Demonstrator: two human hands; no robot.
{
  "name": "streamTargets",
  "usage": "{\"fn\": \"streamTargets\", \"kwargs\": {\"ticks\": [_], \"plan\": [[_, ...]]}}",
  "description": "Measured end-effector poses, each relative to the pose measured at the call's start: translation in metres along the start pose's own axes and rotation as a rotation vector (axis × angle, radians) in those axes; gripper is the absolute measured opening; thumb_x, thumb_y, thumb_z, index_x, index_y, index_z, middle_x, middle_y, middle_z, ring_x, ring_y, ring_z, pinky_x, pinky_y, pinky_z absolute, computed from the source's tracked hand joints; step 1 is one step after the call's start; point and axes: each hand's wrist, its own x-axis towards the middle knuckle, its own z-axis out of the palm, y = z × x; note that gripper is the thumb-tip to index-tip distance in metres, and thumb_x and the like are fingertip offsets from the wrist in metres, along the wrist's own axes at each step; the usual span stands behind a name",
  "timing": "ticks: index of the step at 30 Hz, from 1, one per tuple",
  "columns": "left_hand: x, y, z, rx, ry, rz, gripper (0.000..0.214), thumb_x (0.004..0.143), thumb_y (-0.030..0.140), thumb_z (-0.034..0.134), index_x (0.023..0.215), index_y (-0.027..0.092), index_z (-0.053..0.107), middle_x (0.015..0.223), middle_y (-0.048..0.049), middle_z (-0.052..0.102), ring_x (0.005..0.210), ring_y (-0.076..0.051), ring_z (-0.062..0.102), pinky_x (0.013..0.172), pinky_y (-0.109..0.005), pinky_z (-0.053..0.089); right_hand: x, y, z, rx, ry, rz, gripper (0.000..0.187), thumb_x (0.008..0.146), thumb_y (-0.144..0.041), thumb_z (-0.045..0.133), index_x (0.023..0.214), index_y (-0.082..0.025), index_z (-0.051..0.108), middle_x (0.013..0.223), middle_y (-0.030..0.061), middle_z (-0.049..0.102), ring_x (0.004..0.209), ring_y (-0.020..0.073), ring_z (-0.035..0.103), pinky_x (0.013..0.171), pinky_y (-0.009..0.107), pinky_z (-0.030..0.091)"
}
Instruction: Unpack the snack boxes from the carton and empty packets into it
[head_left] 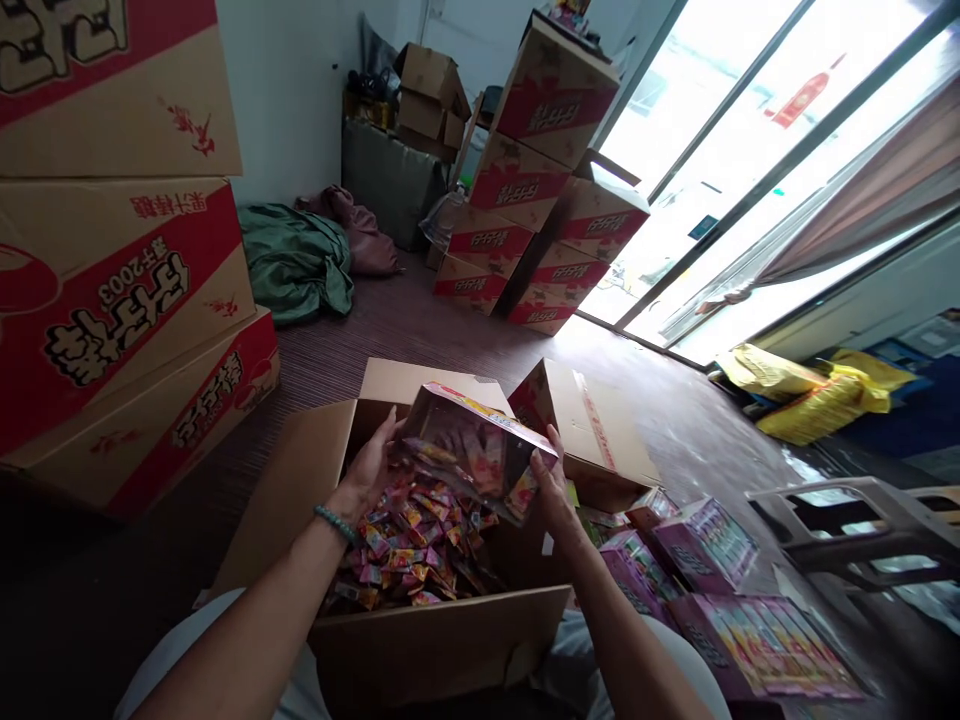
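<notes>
Between my two hands is a candy display box (472,450) with a clear window, tilted above an open carton. Some wrapped pieces show inside it through the window. My left hand (373,462) grips its left end, and a green bead bracelet sits on that wrist. My right hand (551,480) holds the right end, thumb on the near side. Below, the open cardboard carton (442,620) stands between my knees with its flaps spread. Many small wrapped candies (420,545) in pink, orange and purple fill its left part.
Purple display boxes (765,645) lie on the floor at right, beside a grey plastic stool (847,525). Another carton (600,430) stands just beyond mine. Tall carton stacks rise at left (127,300) and at the back (517,190). Yellow sacks (817,395) lie by the glass door.
</notes>
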Motion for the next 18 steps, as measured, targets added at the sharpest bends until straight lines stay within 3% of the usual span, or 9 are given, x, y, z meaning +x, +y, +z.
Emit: {"fn": "streamTargets", "kwargs": {"ticks": [3,7,12,15,18], "plan": [[0.000,0.000,0.003,0.062,0.032,0.010,0.065,0.081,0.071,0.051,0.123,0.023,0.064,0.102,-0.0052,0.072,0.085,-0.018,0.063,0.064,-0.023,0.042,0.001,-0.006,-0.008,-0.029,-0.030,-0.077,0.097,0.078,-0.063,0.062,0.153,-0.023,0.016,0.143,0.0106,0.047,0.134,0.0261,0.042,0.114,0.043,0.031],[0.001,-0.004,0.007,0.077,-0.024,-0.028,0.067,0.083,0.071,0.047,0.125,0.022,0.063,0.107,-0.0074,0.071,0.096,-0.021,0.062,0.070,-0.024,0.043,0.000,-0.013,-0.016,-0.047,0.051,-0.110,0.091,0.080,-0.064,0.058,0.152,-0.024,0.019,0.145,0.0094,0.044,0.134,0.0252,0.041,0.114,0.043,0.029],[-0.002,-0.005,0.008,0.028,-0.110,0.052,0.064,0.084,0.067,0.050,0.129,0.022,0.061,0.117,-0.0084,0.069,0.106,-0.022,0.060,0.080,-0.026,0.045,-0.006,0.004,-0.028,0.023,0.019,0.007,0.086,0.081,-0.067,0.056,0.150,-0.024,0.027,0.137,0.0087,0.053,0.125,0.0235,0.051,0.109,0.041,0.037],[-0.007,-0.002,0.010,-0.010,-0.195,0.026,0.066,0.085,0.067,0.047,0.129,0.019,0.060,0.114,-0.0113,0.069,0.102,-0.023,0.062,0.085,-0.030,0.047,-0.019,0.019,-0.041,0.211,0.129,0.078,0.082,0.083,-0.064,0.055,0.149,-0.026,0.026,0.133,0.0079,0.055,0.118,0.0220,0.056,0.102,0.040,0.045],[-0.009,-0.004,0.012,0.115,-0.101,-0.037,0.070,0.083,0.068,0.048,0.129,0.016,0.058,0.109,-0.0138,0.070,0.097,-0.024,0.066,0.084,-0.033,0.050,-0.041,0.022,-0.070,0.256,0.343,0.061,0.076,0.084,-0.061,0.056,0.146,-0.027,0.030,0.128,0.0067,0.057,0.109,0.0210,0.060,0.094,0.039,0.050]]}}
